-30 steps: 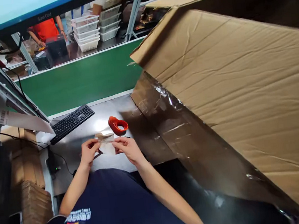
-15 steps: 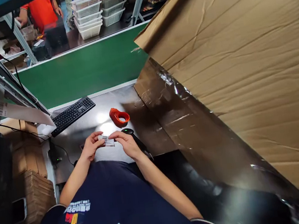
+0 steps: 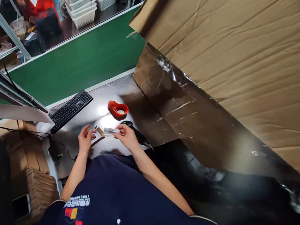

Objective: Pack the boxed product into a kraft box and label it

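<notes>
My left hand [image 3: 85, 139] is closed on a small open cardboard box [image 3: 97, 135], white outside with brown flaps at its right end. In my right hand [image 3: 127, 136], fingers and thumb pinch a small clear packet with a printed label [image 3: 110, 131]. The packet's left end is close to the box's open end; whether they touch I cannot tell. Just beyond the hands lies a red tape dispenser [image 3: 114, 109]. A black handheld scanner [image 3: 139, 134] rests beside my right hand, partly hidden by it.
A black keyboard [image 3: 71, 110] lies at the back left of the metal table [image 3: 100, 113]. A large cardboard carton [image 3: 243, 63] takes up the right side. Stacked flat cardboard [image 3: 42, 187] and a phone [image 3: 21, 206] are at left. Behind the green panel [image 3: 77, 63] are white baskets [image 3: 83, 16] and a person.
My hands have parted: the left one now holds the small box, and the packet is in the right alone. The view has shifted slightly, and the person opposite holds up something white.
</notes>
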`<state>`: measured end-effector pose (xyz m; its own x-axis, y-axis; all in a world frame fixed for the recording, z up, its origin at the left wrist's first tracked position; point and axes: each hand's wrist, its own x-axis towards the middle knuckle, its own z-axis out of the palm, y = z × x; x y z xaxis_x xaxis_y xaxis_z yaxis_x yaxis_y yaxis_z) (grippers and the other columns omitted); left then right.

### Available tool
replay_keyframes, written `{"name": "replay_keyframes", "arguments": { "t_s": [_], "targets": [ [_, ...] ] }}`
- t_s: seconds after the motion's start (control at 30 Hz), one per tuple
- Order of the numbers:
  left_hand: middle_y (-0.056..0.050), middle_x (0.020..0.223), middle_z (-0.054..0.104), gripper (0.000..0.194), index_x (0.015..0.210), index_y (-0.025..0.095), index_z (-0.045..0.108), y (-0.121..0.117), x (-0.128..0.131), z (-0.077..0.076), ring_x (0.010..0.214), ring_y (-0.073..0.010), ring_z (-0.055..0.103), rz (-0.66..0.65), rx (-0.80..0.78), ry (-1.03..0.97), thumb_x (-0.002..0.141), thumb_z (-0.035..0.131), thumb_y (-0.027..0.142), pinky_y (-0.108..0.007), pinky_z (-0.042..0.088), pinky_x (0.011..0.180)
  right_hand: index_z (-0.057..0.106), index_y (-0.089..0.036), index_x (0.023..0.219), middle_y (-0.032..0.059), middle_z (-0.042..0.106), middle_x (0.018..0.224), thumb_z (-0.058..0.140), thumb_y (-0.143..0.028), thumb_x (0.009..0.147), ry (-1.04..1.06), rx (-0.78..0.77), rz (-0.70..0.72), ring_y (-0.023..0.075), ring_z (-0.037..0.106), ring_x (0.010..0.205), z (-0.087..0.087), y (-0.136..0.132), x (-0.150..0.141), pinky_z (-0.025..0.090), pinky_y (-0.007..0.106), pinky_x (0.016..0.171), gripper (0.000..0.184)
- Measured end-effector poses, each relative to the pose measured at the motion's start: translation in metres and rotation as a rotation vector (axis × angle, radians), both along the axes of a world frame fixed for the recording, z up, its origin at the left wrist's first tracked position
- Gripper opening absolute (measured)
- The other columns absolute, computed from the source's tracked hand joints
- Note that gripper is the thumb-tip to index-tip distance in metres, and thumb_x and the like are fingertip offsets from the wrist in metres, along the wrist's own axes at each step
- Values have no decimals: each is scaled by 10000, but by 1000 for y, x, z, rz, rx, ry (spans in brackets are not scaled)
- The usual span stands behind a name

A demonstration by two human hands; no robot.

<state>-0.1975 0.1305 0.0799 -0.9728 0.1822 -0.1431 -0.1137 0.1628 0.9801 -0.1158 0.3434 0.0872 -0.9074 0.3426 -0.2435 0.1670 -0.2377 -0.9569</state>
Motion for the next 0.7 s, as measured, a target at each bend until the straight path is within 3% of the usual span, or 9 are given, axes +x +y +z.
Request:
{"name": "replay_keyframes", "arguments": {
  "t_s": [0.07,0.13,0.17,0.23,0.33,0.43,0.57,0.7],
  "targets": [
    [-221,1404,681,901,1504,162,570,-5,-13,-19,1225,-353,688,-44,-269,108,739,902,502,-495,559,1017,548,-231,1025,-26,688,773,791,-381,631,-24,31,-37,124,628,647,-15,13,-3,516,273,619,488],
    [-281,1599,521,1168,1557,137,507,-6,-21,-38,1489,-473,497,-184,-574,162,534,1025,356,-600,441,1196,551,-230,1075,-15,701,840,738,-400,646,-36,55,-13,121,625,657,-28,21,-10,513,262,596,498],
    [-292,1601,511,1192,1540,124,518,-5,-24,-47,1511,-501,460,-252,-687,167,484,1039,309,-629,405,1224,573,-223,1054,-14,699,850,728,-407,646,-36,71,7,120,611,655,-33,22,-15,508,257,577,474],
    [-267,1482,606,1024,1438,117,596,-1,-26,-61,1432,-493,531,-320,-770,190,513,1011,261,-638,416,1211,622,-201,945,-18,679,805,725,-412,646,-32,100,38,116,565,642,-40,19,-26,492,257,552,380],
    [-197,1260,710,724,1259,127,687,-3,-26,-69,1251,-433,644,-325,-677,287,587,938,226,-588,485,1140,665,-162,833,-15,650,739,722,-401,679,-15,137,57,95,498,632,-42,8,-41,475,275,594,290],
    [-171,1257,720,696,1272,141,679,-13,-22,-61,1220,-392,667,-325,-563,378,632,916,278,-551,513,1110,680,-148,853,-19,639,737,754,-404,693,27,151,47,86,473,640,-32,-2,-46,454,287,636,311],
    [-147,1280,721,701,1298,204,650,-24,-10,-42,1205,-337,692,-231,-391,417,677,921,382,-554,536,1101,705,-153,1107,10,705,840,769,-431,766,120,200,16,136,569,703,0,-10,-35,477,299,673,445],
    [-140,1268,735,703,1267,232,648,-21,2,-31,1237,-357,698,-123,-264,428,648,936,403,-654,429,1230,756,-191,1156,77,791,1041,669,-347,882,180,376,51,180,658,759,39,-18,-14,551,333,721,328]
  ]
}}
